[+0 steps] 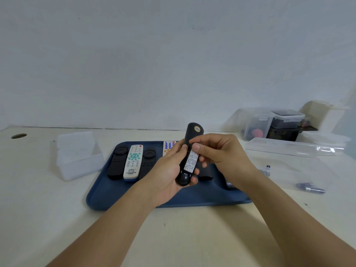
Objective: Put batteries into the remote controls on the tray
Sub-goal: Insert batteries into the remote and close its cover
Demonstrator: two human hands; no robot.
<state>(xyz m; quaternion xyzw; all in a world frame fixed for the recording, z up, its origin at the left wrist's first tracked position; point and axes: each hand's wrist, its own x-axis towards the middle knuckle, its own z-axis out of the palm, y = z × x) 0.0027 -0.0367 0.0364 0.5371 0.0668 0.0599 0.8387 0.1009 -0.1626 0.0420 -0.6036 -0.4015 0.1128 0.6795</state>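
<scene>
My left hand point(169, 170) holds a black remote point(189, 151) upright above the blue tray point(119, 195), its back toward me with a white label showing. My right hand point(217, 149) grips the remote from the right, thumb pressed on the top of the labelled battery cover. On the tray lie a black remote point(116, 164), a white remote with teal buttons point(133, 162), another black remote point(147, 160), and a white remote with blue buttons point(168, 147), partly hidden behind my hands. Loose batteries point(311, 187) lie on the table at the right.
An open clear plastic box point(77, 157) stands left of the tray. A flat clear lid point(292, 147) and stacked clear containers point(269, 124) sit at the back right. More small batteries point(266, 169) lie near my right wrist. A cable hole point(18, 136) is in the table's far left.
</scene>
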